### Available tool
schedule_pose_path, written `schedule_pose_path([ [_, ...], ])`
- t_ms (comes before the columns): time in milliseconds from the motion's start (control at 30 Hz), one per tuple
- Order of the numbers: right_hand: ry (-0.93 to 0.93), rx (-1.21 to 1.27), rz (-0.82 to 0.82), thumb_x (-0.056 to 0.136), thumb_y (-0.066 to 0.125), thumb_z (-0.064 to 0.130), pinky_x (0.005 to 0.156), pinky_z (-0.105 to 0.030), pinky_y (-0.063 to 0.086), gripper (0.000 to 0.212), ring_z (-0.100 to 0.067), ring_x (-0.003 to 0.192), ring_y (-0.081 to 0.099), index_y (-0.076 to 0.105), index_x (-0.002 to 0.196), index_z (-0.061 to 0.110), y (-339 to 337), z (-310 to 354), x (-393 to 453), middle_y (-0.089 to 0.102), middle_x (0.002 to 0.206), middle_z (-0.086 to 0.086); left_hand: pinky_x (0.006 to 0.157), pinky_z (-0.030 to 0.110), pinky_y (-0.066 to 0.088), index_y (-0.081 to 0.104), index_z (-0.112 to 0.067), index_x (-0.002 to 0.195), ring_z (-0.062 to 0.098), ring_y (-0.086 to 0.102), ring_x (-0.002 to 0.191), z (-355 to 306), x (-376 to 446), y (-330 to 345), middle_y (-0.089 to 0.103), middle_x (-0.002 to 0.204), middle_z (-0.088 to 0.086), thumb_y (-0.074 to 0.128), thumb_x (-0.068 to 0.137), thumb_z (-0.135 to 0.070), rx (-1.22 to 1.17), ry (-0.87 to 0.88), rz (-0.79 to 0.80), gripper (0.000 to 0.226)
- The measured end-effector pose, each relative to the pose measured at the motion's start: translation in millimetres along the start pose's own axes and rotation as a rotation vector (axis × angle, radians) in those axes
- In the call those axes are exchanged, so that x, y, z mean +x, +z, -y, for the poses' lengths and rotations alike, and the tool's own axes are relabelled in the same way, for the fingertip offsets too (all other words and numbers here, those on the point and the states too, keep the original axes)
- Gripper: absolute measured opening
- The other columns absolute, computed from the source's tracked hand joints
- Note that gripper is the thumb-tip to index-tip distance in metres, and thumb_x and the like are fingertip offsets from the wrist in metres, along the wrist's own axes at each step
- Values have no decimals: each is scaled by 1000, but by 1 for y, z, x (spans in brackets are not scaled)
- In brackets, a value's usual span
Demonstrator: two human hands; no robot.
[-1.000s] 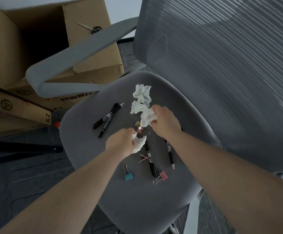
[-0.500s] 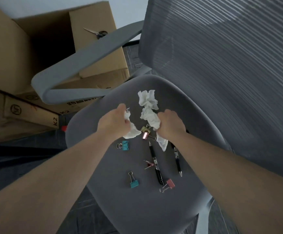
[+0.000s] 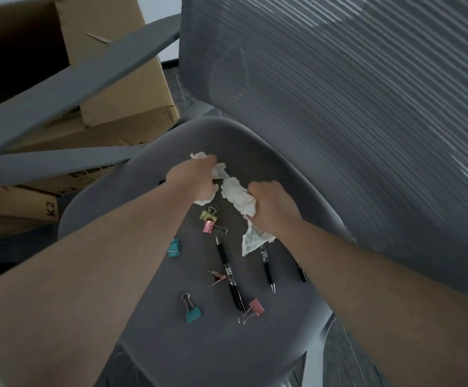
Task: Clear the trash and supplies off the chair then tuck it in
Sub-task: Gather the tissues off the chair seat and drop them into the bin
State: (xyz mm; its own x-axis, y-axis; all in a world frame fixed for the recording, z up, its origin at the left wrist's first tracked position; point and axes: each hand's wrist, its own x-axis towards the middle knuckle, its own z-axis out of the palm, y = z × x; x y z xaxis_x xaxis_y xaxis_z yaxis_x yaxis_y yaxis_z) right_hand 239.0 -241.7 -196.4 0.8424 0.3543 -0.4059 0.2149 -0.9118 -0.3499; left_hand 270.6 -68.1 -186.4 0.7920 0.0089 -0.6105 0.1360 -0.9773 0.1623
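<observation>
The step in hand was the gathering of the trash from the chair seat [image 3: 149,344]. Both hands were at the far part of the seat, close to the mesh backrest [image 3: 352,121]. The left hand [image 3: 196,180] was closed around crumpled white tissue [image 3: 200,156], with bits of paper showing at its far side and under its palm. The right hand [image 3: 269,203] was closed on another wad of tissue [image 3: 238,196], and a loose tail of this paper hung down to the near side of the fist. The two wads were just beside each other, between the hands (I could not tell if they were touching).

The supplies were not yet collected. On the seat, nearer to the person, lay a black pen [image 3: 228,273], a second pen [image 3: 267,268] to its right, and the end of a third pen [image 3: 301,272] partly hidden by the right forearm. Binder clips were spread around: a yellow-green clip [image 3: 208,215] touching a pink clip [image 3: 209,227], a teal clip [image 3: 173,247] on the left, another teal clip [image 3: 192,311] near, and a second pink clip [image 3: 255,308] near the pen tip.

Both forearms reached forward and down, wrists bent down, knuckles up. I judge that the next move needs lifting both fists with the paper held firmly, so no piece falls back, and carrying it away to a trash place, which was not visible.
</observation>
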Motion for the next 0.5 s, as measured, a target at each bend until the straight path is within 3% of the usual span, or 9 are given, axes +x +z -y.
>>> schedule_pose_path([
  [33, -17, -5, 0, 80, 63, 15, 62, -34, 39, 22, -28, 99, 50, 46, 94, 15, 2, 0, -2, 59, 99, -5, 67, 37, 44, 39, -20, 134, 35, 59, 99, 0, -1, 3, 60, 114, 13, 54, 88, -19, -12, -2, -22, 49],
  [100, -82, -34, 41, 79, 62, 11, 68, -37, 44, 48, -28, 106, 47, 45, 123, 20, 2, -1, -5, 56, 111, -5, 66, 36, 43, 42, -16, 127, 36, 60, 95, 2, -3, 5, 62, 108, 14, 55, 88, -20, -25, -5, -67, 42],
  [167, -155, -62, 103, 80, 61, 13, 80, -38, 47, 67, -28, 112, 43, 35, 139, 31, -1, 1, -10, 51, 120, -4, 67, 36, 41, 43, -15, 122, 36, 58, 93, 5, -6, 3, 62, 107, 14, 56, 88, -23, -41, -24, -95, 37],
  [333, -304, -223, 304, 79, 63, 34, 91, -40, 45, 53, -25, 130, 30, 47, 130, 32, -12, 2, -23, 41, 133, -1, 72, 39, 41, 43, -14, 122, 34, 56, 91, 13, -16, -10, 54, 104, 10, 48, 90, -17, -46, -113, -69, 33],
  [500, -365, -377, 321, 78, 68, 27, 87, -39, 49, 61, -27, 127, 33, 43, 133, 22, -7, 5, -29, 37, 136, -5, 68, 37, 41, 43, -13, 119, 32, 53, 81, 21, -31, -16, 52, 95, 8, 50, 87, -17, -74, -117, -101, 33],
])
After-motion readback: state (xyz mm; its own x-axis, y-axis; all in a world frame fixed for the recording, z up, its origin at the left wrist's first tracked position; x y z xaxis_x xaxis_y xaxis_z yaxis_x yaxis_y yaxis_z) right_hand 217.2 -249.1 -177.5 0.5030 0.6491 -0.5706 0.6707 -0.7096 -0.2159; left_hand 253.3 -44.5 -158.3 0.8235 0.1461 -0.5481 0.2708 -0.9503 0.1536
